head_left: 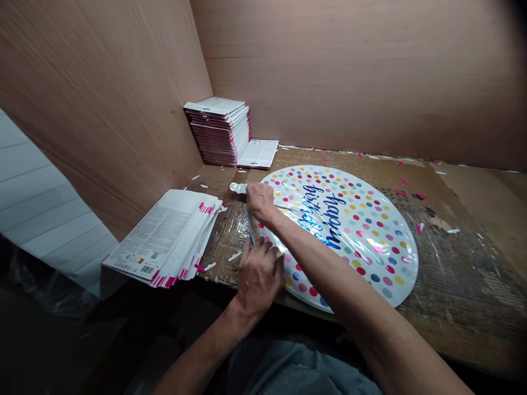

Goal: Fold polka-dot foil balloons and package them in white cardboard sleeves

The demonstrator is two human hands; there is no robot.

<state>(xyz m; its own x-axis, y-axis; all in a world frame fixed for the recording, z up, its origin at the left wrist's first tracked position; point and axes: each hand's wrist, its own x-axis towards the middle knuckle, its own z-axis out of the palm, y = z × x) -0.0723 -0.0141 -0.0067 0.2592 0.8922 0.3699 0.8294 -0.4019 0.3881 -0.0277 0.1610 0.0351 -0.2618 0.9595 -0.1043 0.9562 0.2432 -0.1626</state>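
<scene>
A flat, round foil balloon [362, 236] lies on the bench, white with coloured dots and blue "happy birthday" lettering. Its pale tail [237, 187] sticks out to the left. My right hand [260, 201] is closed on the balloon's left edge, beside the tail. Nearer to me, my left hand [260, 272] has its bent fingers pressed together at the balloon's near-left edge; the fingertips are partly hidden. To the left of my hands lies a fanned stack of white printed card packets [158, 236] with pink edges.
A taller stack of card packets [218, 131] stands in the back left corner, with a single packet [259, 152] beside it. Wooden panels [349, 71] close off the back and left. The taped cardboard bench top [461, 274] carries pink and white scraps.
</scene>
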